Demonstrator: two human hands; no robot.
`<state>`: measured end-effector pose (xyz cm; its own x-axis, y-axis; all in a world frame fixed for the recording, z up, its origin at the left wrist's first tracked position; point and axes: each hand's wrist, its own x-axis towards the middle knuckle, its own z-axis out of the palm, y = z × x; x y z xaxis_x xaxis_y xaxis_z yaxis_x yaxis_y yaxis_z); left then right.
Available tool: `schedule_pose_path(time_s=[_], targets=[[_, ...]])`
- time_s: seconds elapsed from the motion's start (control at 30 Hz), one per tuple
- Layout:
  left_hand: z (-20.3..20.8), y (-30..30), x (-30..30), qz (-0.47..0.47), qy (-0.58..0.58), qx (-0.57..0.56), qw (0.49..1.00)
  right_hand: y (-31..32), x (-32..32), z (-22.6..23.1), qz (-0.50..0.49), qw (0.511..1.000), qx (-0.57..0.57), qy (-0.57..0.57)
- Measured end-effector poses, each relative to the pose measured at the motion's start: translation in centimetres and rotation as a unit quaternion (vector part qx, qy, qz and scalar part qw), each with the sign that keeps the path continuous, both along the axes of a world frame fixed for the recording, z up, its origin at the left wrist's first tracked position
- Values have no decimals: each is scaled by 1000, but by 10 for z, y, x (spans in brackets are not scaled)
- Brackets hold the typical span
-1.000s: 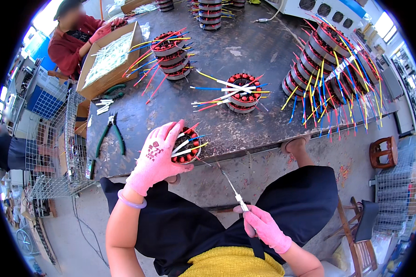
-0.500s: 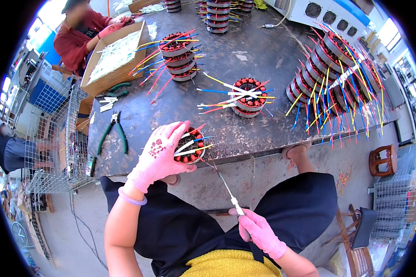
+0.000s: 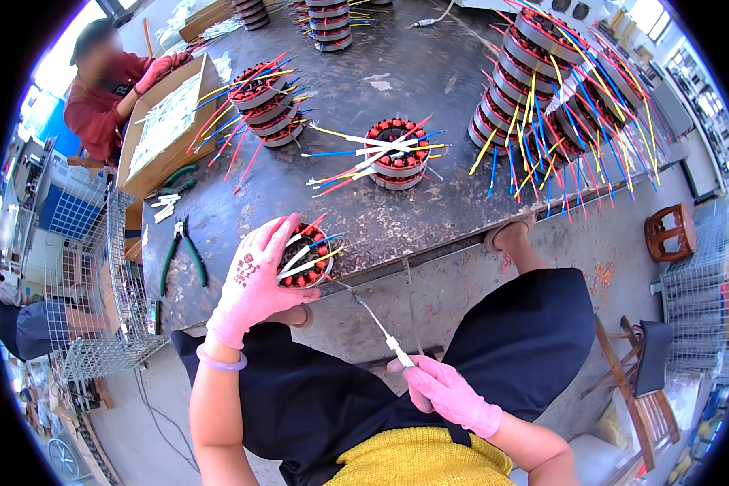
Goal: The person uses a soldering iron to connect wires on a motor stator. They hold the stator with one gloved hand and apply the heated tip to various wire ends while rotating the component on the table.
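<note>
My left hand (image 3: 251, 279), in a pink glove, is wrapped round a small motor stator (image 3: 322, 265) at the table's front edge. Red windings line the stator's ring, and white-sleeved, blue and red leads stick up from it. From its near side a thin wire bundle (image 3: 368, 308) stretches towards me. My right hand (image 3: 454, 395), also gloved in pink, pinches a white sleeve (image 3: 394, 347) at the end of that bundle, above my lap. Whether the fingers grip anything besides the sleeve is hidden.
Another stator (image 3: 397, 176) with spread leads stands beyond my hands. A stator stack (image 3: 269, 120) rises to its left, larger stacks (image 3: 506, 93) to its right. Green-handled pliers (image 3: 185, 253), cut white sleeves (image 3: 165, 207) and a cardboard box (image 3: 142, 180) lie left, near a co-worker (image 3: 105, 97).
The whole view has shifted, so the table items appear farther left and mostly higher. Both hands keep their holds on the stator and the sleeve, with the right-hand fingers slightly re-posed.
</note>
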<state>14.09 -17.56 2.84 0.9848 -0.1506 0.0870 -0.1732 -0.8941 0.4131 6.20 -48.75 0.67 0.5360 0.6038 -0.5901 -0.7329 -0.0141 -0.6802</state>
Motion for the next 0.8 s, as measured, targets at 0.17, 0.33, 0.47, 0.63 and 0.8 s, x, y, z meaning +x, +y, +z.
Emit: schedule_pose_path(time_s=[0.17,0.33,0.47,0.63,0.8], targets=[[-1,1,2,-7,2,5,1000,-1,-3,-3,-5,1000,-1,-5],[-2,3,2,-12,4,3,1000,-1,-1,-1,9,1000,-12,-26],[-1,4,2,-13,3,-2,1000,0,-2,-2,7,1000,-1,-25],[0,4,3,-11,15,-5,1000,1,-3,-4,3,1000,0,-11],[2,4,2,-18,3,-3,1000,1,1,7,-7,1000,16,21]])
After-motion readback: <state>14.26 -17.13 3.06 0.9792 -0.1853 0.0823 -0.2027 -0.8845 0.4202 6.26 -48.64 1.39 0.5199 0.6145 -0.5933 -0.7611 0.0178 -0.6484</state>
